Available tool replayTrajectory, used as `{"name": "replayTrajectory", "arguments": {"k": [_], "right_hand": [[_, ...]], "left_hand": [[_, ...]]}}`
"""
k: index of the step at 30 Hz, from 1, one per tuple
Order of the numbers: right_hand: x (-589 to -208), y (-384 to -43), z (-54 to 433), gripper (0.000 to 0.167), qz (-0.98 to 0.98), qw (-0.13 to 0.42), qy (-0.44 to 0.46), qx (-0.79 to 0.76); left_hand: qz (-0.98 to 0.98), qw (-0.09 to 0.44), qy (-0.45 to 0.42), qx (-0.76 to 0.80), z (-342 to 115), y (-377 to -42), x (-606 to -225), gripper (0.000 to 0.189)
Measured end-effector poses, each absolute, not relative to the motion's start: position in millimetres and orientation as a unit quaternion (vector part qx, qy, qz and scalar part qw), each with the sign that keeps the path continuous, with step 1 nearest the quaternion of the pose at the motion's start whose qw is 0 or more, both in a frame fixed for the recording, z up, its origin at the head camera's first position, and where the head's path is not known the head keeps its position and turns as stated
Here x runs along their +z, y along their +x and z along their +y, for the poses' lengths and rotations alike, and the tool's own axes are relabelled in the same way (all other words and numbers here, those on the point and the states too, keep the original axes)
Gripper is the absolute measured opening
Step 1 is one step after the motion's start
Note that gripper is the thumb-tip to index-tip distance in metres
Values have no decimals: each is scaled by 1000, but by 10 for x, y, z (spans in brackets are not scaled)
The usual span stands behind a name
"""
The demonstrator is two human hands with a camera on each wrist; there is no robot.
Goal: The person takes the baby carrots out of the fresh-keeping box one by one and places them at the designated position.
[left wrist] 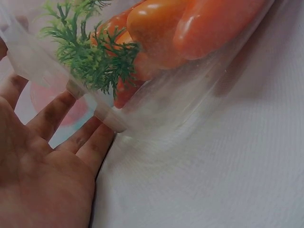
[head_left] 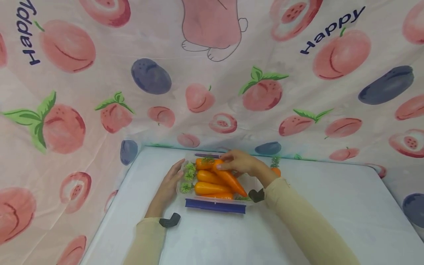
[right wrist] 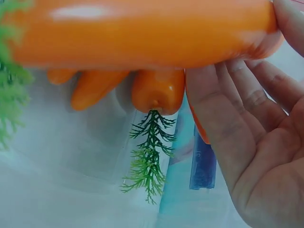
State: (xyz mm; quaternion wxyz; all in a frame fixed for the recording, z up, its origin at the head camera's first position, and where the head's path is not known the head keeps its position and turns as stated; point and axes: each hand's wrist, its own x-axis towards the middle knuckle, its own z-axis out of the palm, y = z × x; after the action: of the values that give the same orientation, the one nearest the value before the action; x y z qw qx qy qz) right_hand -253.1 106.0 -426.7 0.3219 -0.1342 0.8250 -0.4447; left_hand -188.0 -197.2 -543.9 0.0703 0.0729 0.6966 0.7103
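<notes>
A clear plastic container [head_left: 180, 193] holds several glossy toy carrots [head_left: 212, 188] with green tufts, lying side by side. My right hand [head_left: 240, 162] pinches one toy carrot [head_left: 230, 178] near its thick end, thumb on one side and fingers on the other. That carrot slants across the top of the others, its narrow tip toward the near right corner. In the right wrist view the held carrot [right wrist: 142, 35] spans the top. At the container's left side my left hand [head_left: 170, 180] rests its extended fingers [left wrist: 97, 142] against the outer wall.
Blue latch flaps stand out on the container's near side [head_left: 215, 206] and far side [head_left: 207, 156]. Another toy carrot [head_left: 275, 171] lies on the white table [head_left: 331, 206], right of the container and partly behind my right forearm. A fruit-printed cloth [head_left: 212, 81] hangs behind the table.
</notes>
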Motion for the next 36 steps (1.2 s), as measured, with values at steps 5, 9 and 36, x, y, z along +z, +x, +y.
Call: {"name": "replayTrajectory", "arguments": {"k": [5, 9, 36], "right_hand": [[-4215, -2507, 1119, 61, 812, 310, -120, -479], [-4130, -2481, 1159, 65, 806, 302, -111, -497], [-3971, -2359, 1744, 67, 787, 239, -38, -567]], "left_hand": [[703, 68, 74, 704, -1966, -1879, -5423, 53], [701, 66, 74, 707, -1969, -1873, -5414, 53], [692, 82, 52, 715, -1958, -1871, -5421, 53]]}}
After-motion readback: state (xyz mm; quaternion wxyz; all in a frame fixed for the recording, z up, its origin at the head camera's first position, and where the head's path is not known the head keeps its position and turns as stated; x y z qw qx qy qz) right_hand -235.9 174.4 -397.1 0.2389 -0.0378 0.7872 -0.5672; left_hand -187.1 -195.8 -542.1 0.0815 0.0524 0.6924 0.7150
